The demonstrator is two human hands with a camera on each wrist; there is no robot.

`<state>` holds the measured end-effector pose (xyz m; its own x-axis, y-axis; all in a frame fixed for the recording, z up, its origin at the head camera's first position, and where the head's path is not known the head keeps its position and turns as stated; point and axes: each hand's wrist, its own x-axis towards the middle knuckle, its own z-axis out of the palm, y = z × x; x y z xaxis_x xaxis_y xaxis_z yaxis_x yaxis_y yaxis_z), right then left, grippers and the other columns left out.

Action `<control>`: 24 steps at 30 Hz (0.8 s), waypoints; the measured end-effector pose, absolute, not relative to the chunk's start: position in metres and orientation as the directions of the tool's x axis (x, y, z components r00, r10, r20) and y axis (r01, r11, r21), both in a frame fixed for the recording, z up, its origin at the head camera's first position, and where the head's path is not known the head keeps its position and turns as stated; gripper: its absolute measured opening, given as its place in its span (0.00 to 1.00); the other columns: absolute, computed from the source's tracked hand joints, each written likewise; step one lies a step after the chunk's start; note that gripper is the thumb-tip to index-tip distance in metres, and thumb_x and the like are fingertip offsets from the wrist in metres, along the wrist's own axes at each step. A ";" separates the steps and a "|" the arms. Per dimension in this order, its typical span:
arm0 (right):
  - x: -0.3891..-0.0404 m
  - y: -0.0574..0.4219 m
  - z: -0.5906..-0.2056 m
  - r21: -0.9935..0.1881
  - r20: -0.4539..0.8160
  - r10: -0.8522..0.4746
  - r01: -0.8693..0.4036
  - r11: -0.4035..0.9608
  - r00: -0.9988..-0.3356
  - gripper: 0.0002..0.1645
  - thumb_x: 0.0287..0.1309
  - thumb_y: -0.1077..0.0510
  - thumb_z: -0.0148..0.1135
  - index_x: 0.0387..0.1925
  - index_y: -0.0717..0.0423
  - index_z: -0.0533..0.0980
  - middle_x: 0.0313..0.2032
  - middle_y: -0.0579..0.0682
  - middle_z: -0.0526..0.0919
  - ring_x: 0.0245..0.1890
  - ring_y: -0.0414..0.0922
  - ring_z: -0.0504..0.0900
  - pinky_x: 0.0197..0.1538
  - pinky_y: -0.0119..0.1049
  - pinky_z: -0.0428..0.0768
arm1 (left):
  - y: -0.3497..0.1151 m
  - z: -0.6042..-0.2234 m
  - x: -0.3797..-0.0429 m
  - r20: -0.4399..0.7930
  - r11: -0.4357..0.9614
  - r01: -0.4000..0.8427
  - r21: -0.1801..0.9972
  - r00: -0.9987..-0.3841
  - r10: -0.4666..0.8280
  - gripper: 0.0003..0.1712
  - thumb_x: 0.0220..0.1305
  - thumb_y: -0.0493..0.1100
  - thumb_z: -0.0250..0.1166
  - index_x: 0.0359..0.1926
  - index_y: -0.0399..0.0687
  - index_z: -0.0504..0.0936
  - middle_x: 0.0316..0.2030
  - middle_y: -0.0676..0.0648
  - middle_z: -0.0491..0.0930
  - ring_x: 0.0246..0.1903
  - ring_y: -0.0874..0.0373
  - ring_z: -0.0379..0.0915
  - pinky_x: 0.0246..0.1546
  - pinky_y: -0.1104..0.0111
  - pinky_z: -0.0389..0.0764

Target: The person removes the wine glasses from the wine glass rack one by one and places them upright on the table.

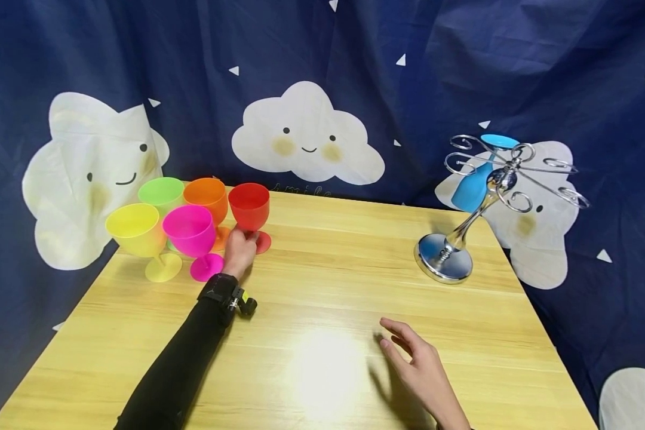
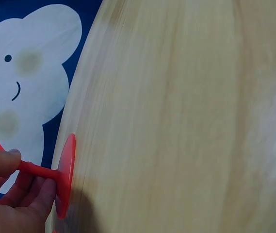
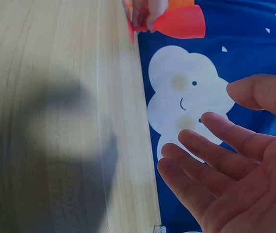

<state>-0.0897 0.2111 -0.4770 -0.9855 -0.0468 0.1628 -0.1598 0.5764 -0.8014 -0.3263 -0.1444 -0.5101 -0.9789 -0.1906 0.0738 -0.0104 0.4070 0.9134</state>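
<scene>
My left hand [image 1: 239, 253] pinches the stem of a red plastic goblet [image 1: 249, 206] between thumb and fingers. In the left wrist view the goblet's round foot [image 2: 66, 175] shows beside the fingertips; whether it touches the table I cannot tell. Left of it stand an orange goblet [image 1: 206, 200], a magenta goblet [image 1: 189, 232], a light green goblet [image 1: 162, 194] and a yellow goblet [image 1: 134, 231], all upright. Held over the table at the front right, my right hand [image 1: 421, 373] has nothing in it, and its fingers are spread in the right wrist view.
A chrome stand [image 1: 446, 258] with curled wire arms rises at the right back of the wooden table [image 1: 344, 257]. From its arms a blue goblet [image 1: 472, 188] hangs upside down. Behind the table falls a dark blue curtain [image 1: 312, 42] with smiling clouds.
</scene>
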 end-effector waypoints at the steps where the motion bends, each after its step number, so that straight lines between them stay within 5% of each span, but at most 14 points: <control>1: -0.090 0.211 -0.477 -0.791 0.171 -0.050 -0.167 0.588 -0.984 0.19 0.67 0.63 0.66 0.59 0.56 0.80 0.59 0.50 0.83 0.59 0.48 0.81 0.62 0.43 0.80 | -0.145 -0.510 -0.327 0.078 0.405 -0.007 0.914 -0.978 -0.194 0.17 0.73 0.36 0.57 0.59 0.33 0.76 0.53 0.33 0.78 0.58 0.39 0.71 0.65 0.50 0.70; 24: -0.088 0.206 -0.479 -0.786 0.193 -0.073 -0.199 0.586 -0.978 0.19 0.65 0.64 0.66 0.58 0.55 0.80 0.60 0.49 0.83 0.60 0.46 0.81 0.62 0.42 0.80 | -0.148 -0.512 -0.335 0.004 0.336 -0.086 0.938 -0.966 -0.259 0.16 0.74 0.38 0.58 0.58 0.38 0.78 0.52 0.36 0.79 0.59 0.40 0.70 0.67 0.49 0.68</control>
